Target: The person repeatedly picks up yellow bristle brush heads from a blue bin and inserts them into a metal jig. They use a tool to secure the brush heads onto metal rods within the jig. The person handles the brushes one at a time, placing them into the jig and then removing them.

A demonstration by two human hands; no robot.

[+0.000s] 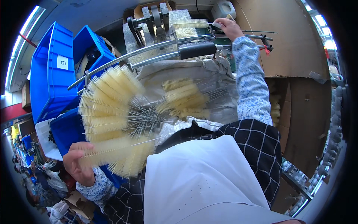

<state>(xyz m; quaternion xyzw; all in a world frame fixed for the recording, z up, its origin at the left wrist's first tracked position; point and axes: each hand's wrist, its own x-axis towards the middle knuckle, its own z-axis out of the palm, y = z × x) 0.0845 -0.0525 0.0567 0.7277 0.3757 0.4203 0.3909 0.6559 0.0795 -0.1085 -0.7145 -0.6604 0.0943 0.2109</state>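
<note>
My left hand [79, 163], at the lower left, is closed around the bristle end of a cream bottle brush [110, 150]. The thin wire stem of that brush points right, over my lap. At the far side my right hand [229, 28] pinches the wire stem of another bottle brush [190, 24], with something small and white at the fingertips. Its bristles lie level beside the rollers of a grey metal machine [158, 28]. A fan of bottle brushes [106, 102] spreads at the left, stems inward. Several more loose brushes [182, 97] lie on whitish cloth in the middle.
A metal rail with a black sleeve [197, 50] crosses between me and the machine. Blue bins [44, 74] stand at the left. Cardboard [283, 37] walls the right side. A white container [223, 9] sits at the back.
</note>
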